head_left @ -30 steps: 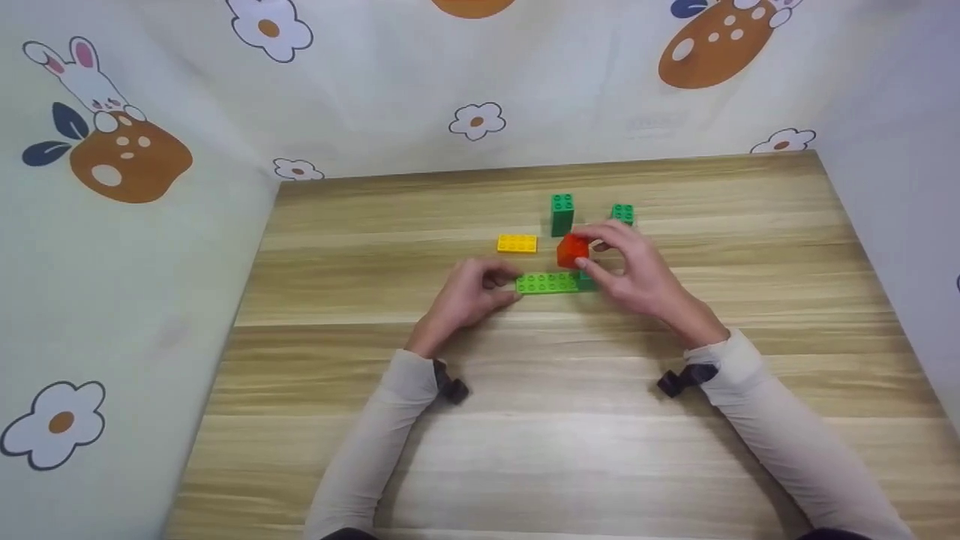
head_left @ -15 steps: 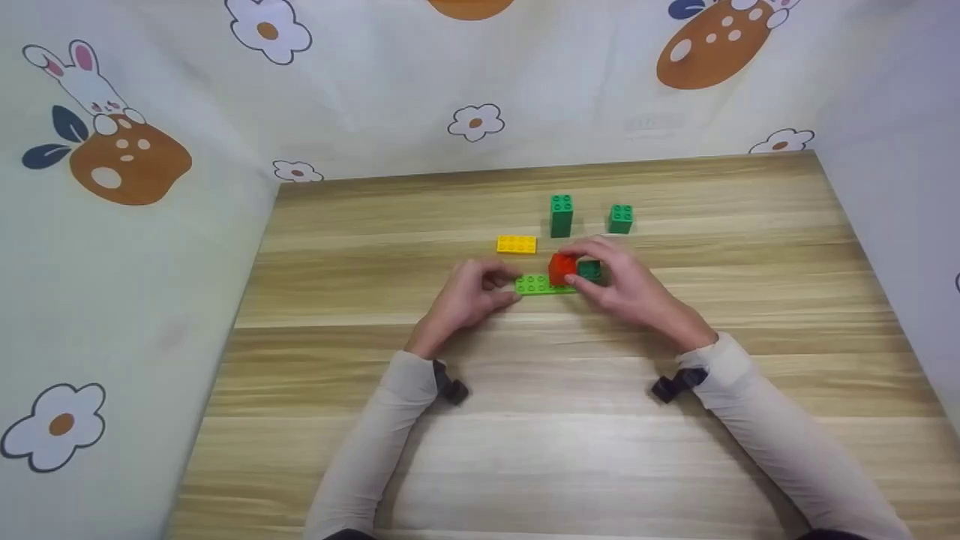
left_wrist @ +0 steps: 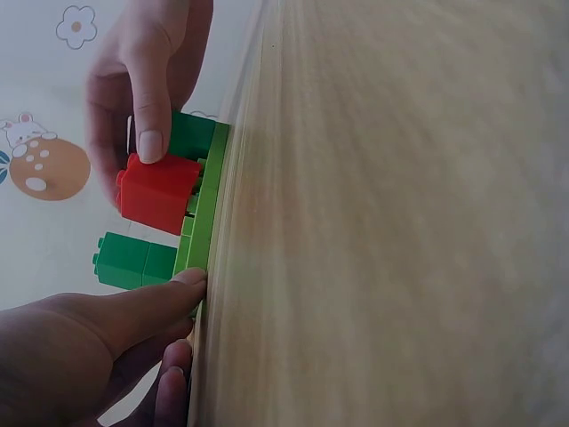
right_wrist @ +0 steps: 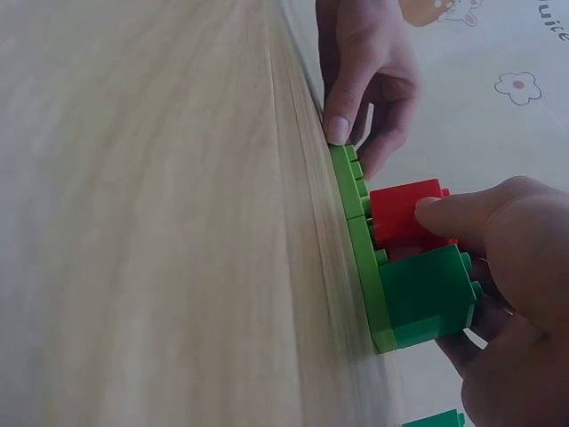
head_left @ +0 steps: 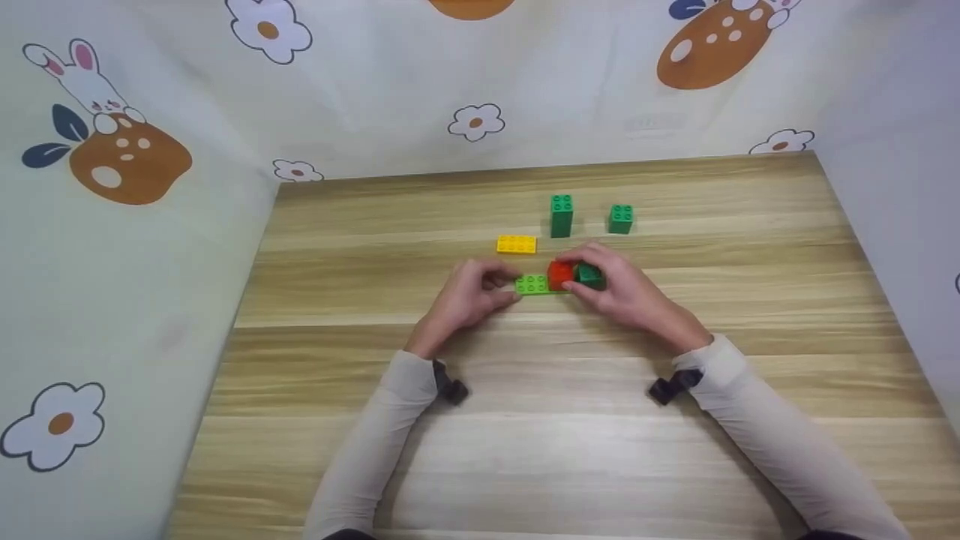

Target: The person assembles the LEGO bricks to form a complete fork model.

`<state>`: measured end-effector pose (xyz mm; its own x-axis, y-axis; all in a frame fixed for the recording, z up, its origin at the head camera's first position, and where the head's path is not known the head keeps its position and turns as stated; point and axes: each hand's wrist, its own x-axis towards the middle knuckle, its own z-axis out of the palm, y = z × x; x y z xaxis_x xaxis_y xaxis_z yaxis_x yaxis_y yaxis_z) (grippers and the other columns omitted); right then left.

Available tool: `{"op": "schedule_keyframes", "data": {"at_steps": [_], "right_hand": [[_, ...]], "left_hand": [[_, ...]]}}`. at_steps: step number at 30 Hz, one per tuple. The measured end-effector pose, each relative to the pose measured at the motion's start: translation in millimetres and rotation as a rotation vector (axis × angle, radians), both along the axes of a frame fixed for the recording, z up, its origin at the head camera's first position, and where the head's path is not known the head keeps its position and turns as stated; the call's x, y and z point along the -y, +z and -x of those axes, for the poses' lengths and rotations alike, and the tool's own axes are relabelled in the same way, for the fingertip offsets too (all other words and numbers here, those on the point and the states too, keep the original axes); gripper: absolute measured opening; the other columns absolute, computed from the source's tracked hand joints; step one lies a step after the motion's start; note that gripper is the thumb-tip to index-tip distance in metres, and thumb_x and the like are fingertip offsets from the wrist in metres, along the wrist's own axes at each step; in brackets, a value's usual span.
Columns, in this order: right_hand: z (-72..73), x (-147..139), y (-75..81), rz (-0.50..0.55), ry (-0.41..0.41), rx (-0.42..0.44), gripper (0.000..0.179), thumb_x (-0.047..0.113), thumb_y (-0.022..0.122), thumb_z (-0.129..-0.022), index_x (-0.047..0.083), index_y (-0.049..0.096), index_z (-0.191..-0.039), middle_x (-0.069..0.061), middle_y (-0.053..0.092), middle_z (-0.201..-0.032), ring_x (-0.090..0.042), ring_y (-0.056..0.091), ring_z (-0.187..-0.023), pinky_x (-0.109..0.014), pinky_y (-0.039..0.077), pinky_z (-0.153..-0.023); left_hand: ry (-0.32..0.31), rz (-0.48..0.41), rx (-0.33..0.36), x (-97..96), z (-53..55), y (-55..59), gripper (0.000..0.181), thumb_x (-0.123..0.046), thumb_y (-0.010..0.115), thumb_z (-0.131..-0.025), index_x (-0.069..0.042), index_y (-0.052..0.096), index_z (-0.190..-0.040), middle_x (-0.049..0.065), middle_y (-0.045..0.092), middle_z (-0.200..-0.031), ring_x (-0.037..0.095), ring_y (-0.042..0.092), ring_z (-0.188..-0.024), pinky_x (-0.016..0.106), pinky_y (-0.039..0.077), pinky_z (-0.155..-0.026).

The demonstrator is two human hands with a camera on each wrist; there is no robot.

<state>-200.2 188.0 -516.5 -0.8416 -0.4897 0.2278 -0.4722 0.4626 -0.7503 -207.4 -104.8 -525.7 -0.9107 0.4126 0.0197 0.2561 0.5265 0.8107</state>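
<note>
My left hand (head_left: 469,296) pinches the left end of a light green building-block strip (head_left: 531,284) that lies on the table. A seam crosses the strip's side in the right wrist view. A red block (head_left: 559,275) is between the thumb and fingers of my right hand (head_left: 622,289), over the middle studs of the strip. In the left wrist view the red block (left_wrist: 160,193) sits slightly tilted, with studs showing beneath its lower edge. Right beside it, a dark green block (right_wrist: 428,298) stands on the strip's right end, partly covered by my right hand in the head view.
A yellow flat block (head_left: 517,244) lies behind the strip. Farther back stand a tall green block stack (head_left: 561,216) and a smaller green block (head_left: 620,219). Patterned cloth (head_left: 390,97) rises along the back and left edges of the wooden table (head_left: 540,450).
My right hand has carried the red block left and down onto the strip, uncovering the small green block behind. The left hand has kept its place at the strip's end.
</note>
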Motion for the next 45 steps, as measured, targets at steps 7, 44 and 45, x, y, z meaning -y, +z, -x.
{"op": "schedule_keyframes", "data": {"at_steps": [7,44,45], "right_hand": [[1.4,-0.1,-0.4,0.004,-0.002,0.005,0.038,0.02,0.082,-0.099,0.015,0.074,-0.135,-0.002,0.076,-0.128,-0.021,0.069,-0.119,-0.045,0.054,-0.109],[1.5,4.1,8.5,-0.134,0.042,-0.084,0.036,0.019,0.08,-0.1,0.014,0.075,-0.135,-0.007,0.077,-0.125,-0.027,0.072,-0.115,-0.051,0.058,-0.107],[1.3,4.6,8.9,-0.139,0.043,-0.085,0.036,0.018,0.08,-0.1,0.013,0.075,-0.135,-0.007,0.077,-0.126,-0.027,0.072,-0.116,-0.051,0.058,-0.107]], "left_hand": [[0.004,-0.005,0.005,0.3,-0.4,0.1,0.03,-0.013,0.089,-0.09,-0.01,0.082,-0.119,0.006,0.082,-0.112,0.018,0.074,-0.097,0.035,0.064,-0.092],[0.007,0.003,0.021,0.4,-1.4,0.4,0.03,-0.015,0.09,-0.09,-0.013,0.082,-0.119,0.003,0.082,-0.114,0.018,0.077,-0.103,0.038,0.063,-0.096],[0.009,0.004,0.023,0.4,-1.6,0.7,0.03,-0.016,0.09,-0.09,-0.013,0.082,-0.119,0.003,0.082,-0.114,0.018,0.076,-0.103,0.038,0.063,-0.096]]}}
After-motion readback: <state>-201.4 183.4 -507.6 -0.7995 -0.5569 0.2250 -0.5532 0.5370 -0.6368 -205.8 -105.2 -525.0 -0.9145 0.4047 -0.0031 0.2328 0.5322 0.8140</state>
